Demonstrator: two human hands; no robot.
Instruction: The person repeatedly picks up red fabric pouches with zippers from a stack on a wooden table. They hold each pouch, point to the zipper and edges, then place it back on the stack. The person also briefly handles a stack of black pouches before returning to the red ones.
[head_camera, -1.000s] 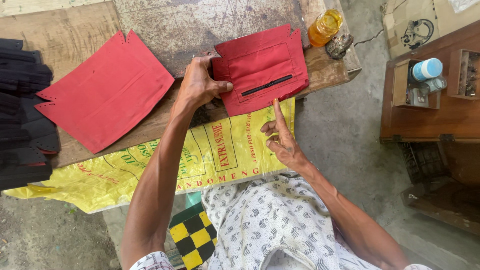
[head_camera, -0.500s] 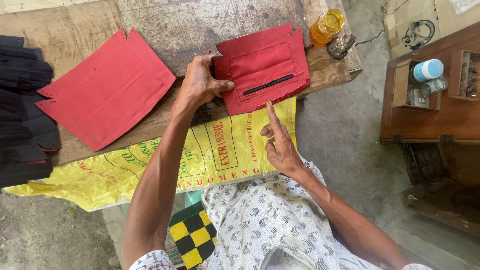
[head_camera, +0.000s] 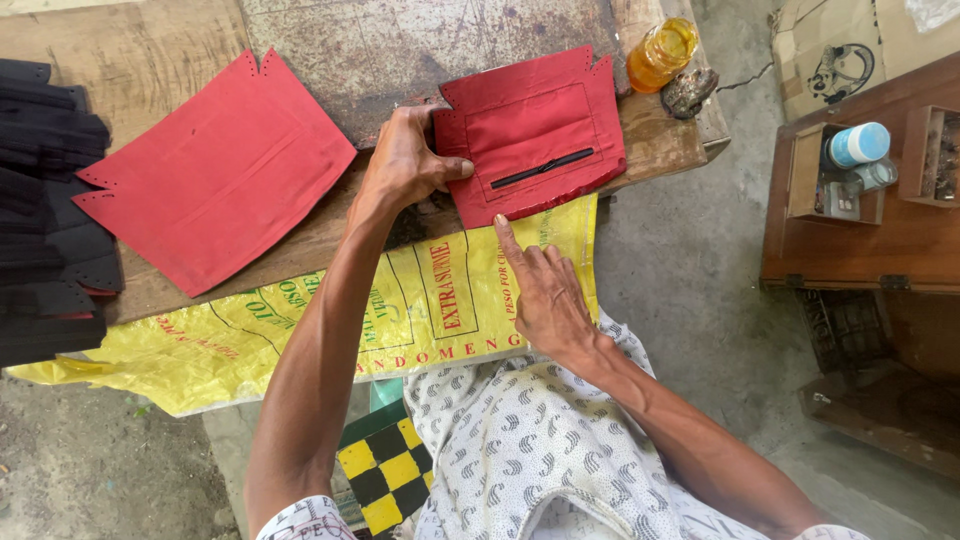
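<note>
While the left hand (head_camera: 405, 165) pins it, the red piece (head_camera: 535, 135) lies just beyond the right hand's forefinger (head_camera: 510, 245).

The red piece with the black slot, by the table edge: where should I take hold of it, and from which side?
Judging by its pose, grip the red slotted piece at its near edge, which overhangs the table above the yellow sack. Come from below with the right hand; the left hand already pins its left edge.

yellow printed sack (head_camera: 300, 330) hangs off the bench edge; cardboard box (head_camera: 850, 50) top right.
</note>
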